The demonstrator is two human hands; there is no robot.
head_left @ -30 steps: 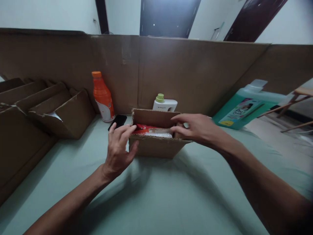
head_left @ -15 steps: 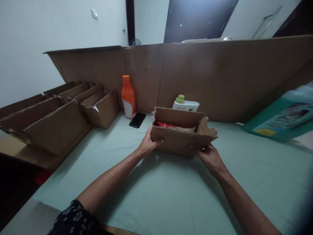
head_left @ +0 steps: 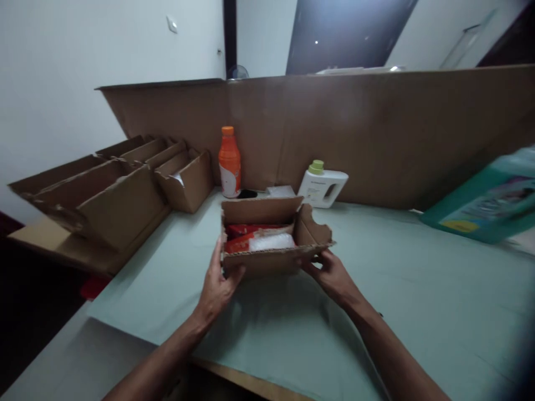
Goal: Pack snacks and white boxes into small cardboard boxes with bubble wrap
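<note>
Both hands clamp the open cardboard box [head_left: 267, 239] on the green table cover [head_left: 376, 289], left hand [head_left: 217, 287] gripping its near-left corner and right hand [head_left: 330, 273] its near-right corner, steadying the red packets [head_left: 242, 236] inside.

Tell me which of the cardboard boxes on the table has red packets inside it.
The small open cardboard box gripped between the left hand and right hand. The row of boxes at the left shows no red.

Home packing spot, cardboard boxes [head_left: 112, 195], detergent bottle [head_left: 322, 186], doors behind
</note>
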